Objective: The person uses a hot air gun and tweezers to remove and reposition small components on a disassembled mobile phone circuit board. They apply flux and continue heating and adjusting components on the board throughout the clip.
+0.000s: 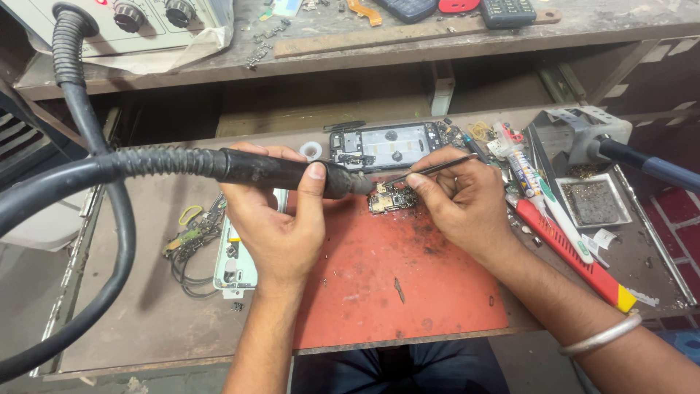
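My left hand (277, 211) grips a black hot-air wand (255, 166) by its handle, nozzle pointing right at a small phone circuit board (394, 198) on a red work mat (394, 277). My right hand (463, 201) pinches thin metal tweezers (430, 170), their tips touching the board's upper edge. The wand's thick corrugated hose (73, 182) loops away to the left. An opened phone body (386, 144) lies just behind the board.
A rework station (124, 25) stands on the upper shelf at left. A soldering iron in its stand (583, 138), a metal tray (592, 201), tubes and a red-handled tool (569, 252) lie at right. A phone frame (233, 266) and loose flex parts (191, 237) sit left of the mat.
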